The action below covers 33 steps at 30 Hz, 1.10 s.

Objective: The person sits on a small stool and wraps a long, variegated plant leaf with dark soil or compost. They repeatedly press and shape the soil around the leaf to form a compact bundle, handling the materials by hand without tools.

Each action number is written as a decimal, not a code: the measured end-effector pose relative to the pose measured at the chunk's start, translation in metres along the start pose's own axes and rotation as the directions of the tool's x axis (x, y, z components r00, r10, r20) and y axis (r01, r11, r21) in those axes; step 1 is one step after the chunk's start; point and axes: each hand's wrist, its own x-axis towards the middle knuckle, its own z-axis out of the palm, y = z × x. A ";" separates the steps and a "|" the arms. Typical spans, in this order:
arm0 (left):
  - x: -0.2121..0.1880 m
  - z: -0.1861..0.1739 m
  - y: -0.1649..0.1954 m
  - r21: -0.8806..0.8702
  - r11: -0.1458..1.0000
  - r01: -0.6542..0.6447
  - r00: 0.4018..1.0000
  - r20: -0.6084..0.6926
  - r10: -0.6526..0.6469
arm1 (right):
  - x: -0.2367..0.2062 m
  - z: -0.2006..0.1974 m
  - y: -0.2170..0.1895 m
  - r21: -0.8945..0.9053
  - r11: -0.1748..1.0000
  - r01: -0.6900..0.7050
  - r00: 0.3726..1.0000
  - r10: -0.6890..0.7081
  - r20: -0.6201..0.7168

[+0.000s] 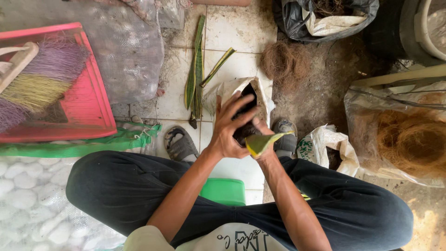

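My left hand (231, 125) wraps over a dark clump of soil and roots at the base of a green and yellow leaf cutting (262, 142). My right hand (261, 126) is mostly hidden behind the left hand and the leaf; it grips the same cutting from below. Both hands hover just in front of an open white sack (260, 93) with dark soil inside. Two long green leaves (196, 69) and a thinner yellow-edged leaf (218, 66) lie on the tiled floor beyond the sack.
A red dustpan (88, 100) holding a purple and yellow brush (42, 76) lies at the left. Brown coconut fibre (284, 62) is piled on the floor, more in a clear bag (409, 139) at right. A black bag (297, 18) stands behind. I sit on a green stool (225, 190).
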 end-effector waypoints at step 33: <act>-0.001 0.027 0.048 -0.176 0.978 -0.108 0.959 -0.279 0.055 | -0.034 0.054 -0.019 -0.178 0.823 0.539 0.825 -0.473 0.310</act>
